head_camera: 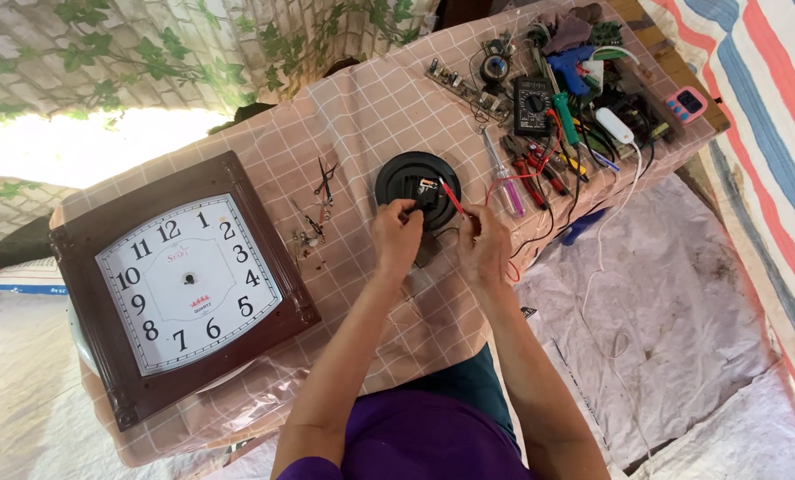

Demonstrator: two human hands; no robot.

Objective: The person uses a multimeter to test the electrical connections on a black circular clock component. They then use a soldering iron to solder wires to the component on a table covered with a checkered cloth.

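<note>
A round black clock movement housing (402, 173) lies on the checked tablecloth (379, 98). My left hand (395, 235) pinches a black probe tip at the small module in the housing's middle. My right hand (483, 245) holds a red test probe (451, 197) whose tip touches the same module. Red and black leads run from the probes toward a black multimeter (532, 105) at the back. A brown square wall clock (180, 283) with a white dial and no hands lies at the left. Loose clock hands (324, 182) and small parts (307, 233) rest between the clock and the housing.
Pliers with red grips (534, 164), a screwdriver with a clear purple handle (504, 178), a blue glue gun (573, 67), a circuit board (464, 87), a pink timer (687, 104) and a white cable (618, 126) crowd the table's far right. Striped fabric (771, 116) lies on the right.
</note>
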